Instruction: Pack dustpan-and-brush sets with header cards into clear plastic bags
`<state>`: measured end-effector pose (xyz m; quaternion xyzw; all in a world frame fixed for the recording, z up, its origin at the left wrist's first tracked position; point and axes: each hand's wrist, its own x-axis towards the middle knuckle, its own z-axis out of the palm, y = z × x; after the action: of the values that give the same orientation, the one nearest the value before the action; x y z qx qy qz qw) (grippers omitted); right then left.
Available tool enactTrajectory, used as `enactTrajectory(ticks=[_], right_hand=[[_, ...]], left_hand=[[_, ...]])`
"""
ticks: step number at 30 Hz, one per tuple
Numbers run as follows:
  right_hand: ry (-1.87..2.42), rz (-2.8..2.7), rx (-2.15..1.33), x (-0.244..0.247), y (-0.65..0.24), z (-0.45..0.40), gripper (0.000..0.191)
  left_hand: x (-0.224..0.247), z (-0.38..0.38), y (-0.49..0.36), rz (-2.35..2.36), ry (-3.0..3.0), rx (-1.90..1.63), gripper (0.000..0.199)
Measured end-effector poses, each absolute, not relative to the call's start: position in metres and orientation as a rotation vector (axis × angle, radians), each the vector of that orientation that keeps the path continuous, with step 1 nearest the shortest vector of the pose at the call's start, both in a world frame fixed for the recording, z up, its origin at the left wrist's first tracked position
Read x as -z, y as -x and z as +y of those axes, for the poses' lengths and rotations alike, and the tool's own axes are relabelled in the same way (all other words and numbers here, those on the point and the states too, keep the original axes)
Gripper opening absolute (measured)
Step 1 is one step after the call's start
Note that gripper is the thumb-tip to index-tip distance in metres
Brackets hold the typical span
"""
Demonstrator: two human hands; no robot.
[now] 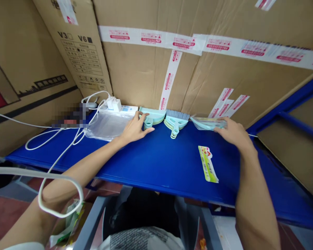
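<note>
Two stacks and a clear-wrapped pack stand in a row along the back of the blue surface in the head view, close to a taped cardboard wall. The stack of dustpans, pale green-blue on top, lies directly at the fingers of the left hand, just beyond its thumb. The stack of brushes, grey bristles toward the cardboard and handles toward the person, sits between the two hands, near the dustpans. The pack lies to the left of the right hand, its near end among the fingers. The left hand is partly open, thumb and fingers spread apart over the dustpans' edge; whether the fingertips touch cannot be told. The right hand is closed on the pack's end, thumb below and fingers above. A yellow-green printed card lies alone nearer the person, and a clear plastic bag lies left of the left hand.
</note>
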<state>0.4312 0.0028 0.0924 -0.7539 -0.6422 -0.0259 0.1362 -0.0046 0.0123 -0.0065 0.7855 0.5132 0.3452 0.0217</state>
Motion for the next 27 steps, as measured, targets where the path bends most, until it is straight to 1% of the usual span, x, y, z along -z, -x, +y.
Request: enactTrajectory(ticks=[1, 2, 4, 6, 9, 13, 18, 23, 27], right_hand=[[2.068, -1.857, 0.066, -0.097, -0.437, -0.003, 0.055], [1.933, -1.858, 0.046, -0.101, -0.439, -0.01, 0.055], [1.669, -1.844, -0.028, -0.101, -0.436, -0.022, 0.061], [1.463, -1.849, -0.13, -0.095, -0.419, -0.03, 0.068], [1.245, -1.987, -0.24, -0.077, -0.381, -0.036, 0.065], [1.047, -2.253, -0.245, -0.054, -0.34, -0.039, 0.062], [1.022, -2.336, -0.106, -0.038, -0.323, -0.046, 0.061], [0.966, -2.271, -0.072, -0.033, -0.322, -0.045, 0.056], [0.902, -2.196, -0.144, -0.031, -0.322, -0.043, 0.06]], left_hand=[[0.002, 0.01, 0.004, 1.605, -2.414, -1.165, 0.068], [-0.002, 0.008, 0.004, 1.579, -2.386, -1.283, 0.063], [-0.01, 0.006, 0.004, 1.412, -2.303, -1.498, 0.05], [-0.015, 0.006, 0.004, 1.18, -2.185, -1.582, 0.042], [-0.02, 0.006, 0.002, 0.914, -1.958, -1.529, 0.042], [-0.023, 0.004, 0.002, 0.777, -1.798, -1.439, 0.044], [-0.014, 0.009, 0.003, 0.895, -1.758, -1.327, 0.04], [-0.005, 0.014, 0.002, 0.924, -1.597, -1.268, 0.032], [-0.009, 0.009, 0.0, 0.861, -1.44, -1.207, 0.026]])
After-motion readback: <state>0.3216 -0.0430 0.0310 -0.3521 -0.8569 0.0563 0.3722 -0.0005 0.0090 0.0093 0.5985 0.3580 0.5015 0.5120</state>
